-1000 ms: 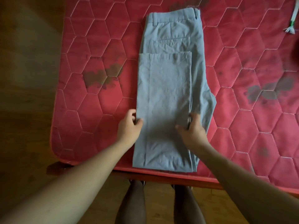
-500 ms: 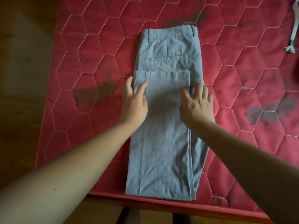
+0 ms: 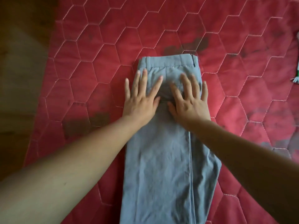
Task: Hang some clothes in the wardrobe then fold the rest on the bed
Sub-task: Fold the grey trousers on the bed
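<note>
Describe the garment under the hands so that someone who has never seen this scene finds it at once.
A red mattress with hexagon stitching fills the view. On it lie folded grey-blue trousers, waistband at the far end, left hand and right hand flat on them. Nothing else there is grey-blue.

The trousers (image 3: 161,167) lie on the mattress (image 3: 97,46), waistband at the far end. Both hands rest flat just below it, the left hand (image 3: 140,102) beside the right hand (image 3: 189,104). The floor (image 3: 19,62) is to the left, and a cord end (image 3: 296,78) lies far right.
</note>
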Available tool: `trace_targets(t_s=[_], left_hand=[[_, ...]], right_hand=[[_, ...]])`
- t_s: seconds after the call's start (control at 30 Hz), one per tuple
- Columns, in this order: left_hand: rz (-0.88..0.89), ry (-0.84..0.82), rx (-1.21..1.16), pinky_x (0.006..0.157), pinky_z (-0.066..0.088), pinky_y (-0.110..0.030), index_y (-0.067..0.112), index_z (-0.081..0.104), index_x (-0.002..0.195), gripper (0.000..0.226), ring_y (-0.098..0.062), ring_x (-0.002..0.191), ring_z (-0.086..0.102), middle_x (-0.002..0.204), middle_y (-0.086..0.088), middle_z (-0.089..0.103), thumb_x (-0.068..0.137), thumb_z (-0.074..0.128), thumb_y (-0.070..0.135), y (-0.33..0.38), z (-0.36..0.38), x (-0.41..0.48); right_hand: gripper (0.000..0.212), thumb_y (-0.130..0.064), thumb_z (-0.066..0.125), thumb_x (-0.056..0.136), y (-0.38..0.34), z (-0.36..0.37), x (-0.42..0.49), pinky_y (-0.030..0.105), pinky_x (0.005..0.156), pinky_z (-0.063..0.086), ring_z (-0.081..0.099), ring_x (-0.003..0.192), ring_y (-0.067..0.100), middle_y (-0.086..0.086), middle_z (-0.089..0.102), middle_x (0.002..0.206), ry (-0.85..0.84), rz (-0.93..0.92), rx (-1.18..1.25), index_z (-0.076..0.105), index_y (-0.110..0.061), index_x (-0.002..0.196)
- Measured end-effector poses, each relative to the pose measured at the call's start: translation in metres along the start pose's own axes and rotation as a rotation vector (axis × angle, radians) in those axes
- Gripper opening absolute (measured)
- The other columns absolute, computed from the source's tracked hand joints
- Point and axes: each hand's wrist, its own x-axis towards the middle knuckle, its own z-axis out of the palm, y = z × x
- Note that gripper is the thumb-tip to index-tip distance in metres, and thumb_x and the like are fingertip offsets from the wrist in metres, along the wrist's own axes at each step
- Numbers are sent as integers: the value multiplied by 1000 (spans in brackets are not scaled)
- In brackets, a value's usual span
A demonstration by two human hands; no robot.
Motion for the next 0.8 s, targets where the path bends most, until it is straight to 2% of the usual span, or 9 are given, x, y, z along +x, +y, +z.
trace_targets(t_s=[0.07, 0.13, 0.23, 0.4, 0.5, 0.57, 0.6, 0.7, 0.8], left_hand=[[3, -14, -5, 122, 2, -61, 34, 5, 161, 68, -36, 154, -8, 168, -17, -6, 101, 29, 55, -6, 4, 25], [-8, -28, -50, 123, 3, -56, 32, 7, 161, 69, -34, 155, -9, 168, -16, -7, 99, 26, 57, -9, 14, 33], [8, -19, -66, 125, 3, -52, 31, 10, 161, 69, -33, 155, -7, 168, -17, -5, 99, 26, 56, -12, 19, 37], [-3, -132, -49, 124, 0, -55, 32, 1, 161, 68, -33, 154, -13, 167, -16, -14, 101, 21, 57, -8, 7, 37], [-37, -101, -13, 122, 1, -60, 31, 4, 161, 65, -33, 155, -10, 168, -14, -9, 104, 27, 51, 2, -11, 21], [12, -7, -26, 121, 5, -62, 28, 10, 161, 65, -35, 155, -4, 168, -16, -3, 103, 34, 43, 16, -17, -19], [56, 11, -40, 121, 6, -63, 28, 12, 161, 66, -36, 155, -3, 168, -17, -2, 101, 36, 41, 23, -13, -47], [160, -21, 15, 119, 7, -66, 33, 16, 160, 69, -35, 155, 2, 168, -15, 3, 98, 41, 48, 38, 11, -120], [157, -24, 45, 119, 8, -65, 38, 21, 159, 67, -34, 155, 5, 168, -14, 8, 97, 41, 54, 36, 31, -131]], right_hand=[[74, -68, 20, 99, 7, 2, 30, 69, 119, 0, -5, 156, 38, 11, 1, 170, -39, -26, -44, 18, -27, 161], [81, -77, 6, 96, 10, 11, 41, 68, 119, -4, -11, 156, 34, 7, -4, 171, -36, -20, -67, 6, -30, 163], [83, -78, 5, 95, 11, 16, 43, 64, 121, -5, -10, 156, 30, 6, -4, 171, -23, -1, -43, 3, -31, 163], [83, -78, -1, 92, 12, 8, 49, 64, 120, -10, -23, 154, 28, 4, -20, 168, -180, 1, -50, -12, -32, 160], [75, -58, 23, 103, 8, -4, 29, 66, 120, -5, -9, 157, 28, 9, -3, 171, -71, -1, -6, 3, -19, 163], [67, -41, 35, 104, -2, -6, -14, 67, 121, -2, 3, 157, 30, 13, 10, 169, 70, -6, 63, 20, -10, 161], [65, -39, 37, 103, -9, -2, -45, 67, 121, -2, 6, 157, 32, 13, 14, 169, 112, -30, 92, 26, -9, 159], [72, -58, 36, 101, -16, 23, -122, 70, 119, 0, 6, 157, 33, 10, 13, 169, 52, -63, 35, 27, -17, 160], [77, -68, 37, 99, -3, 49, -143, 70, 118, 11, 9, 157, 31, 9, 13, 169, 26, -57, 13, 25, -24, 161]])
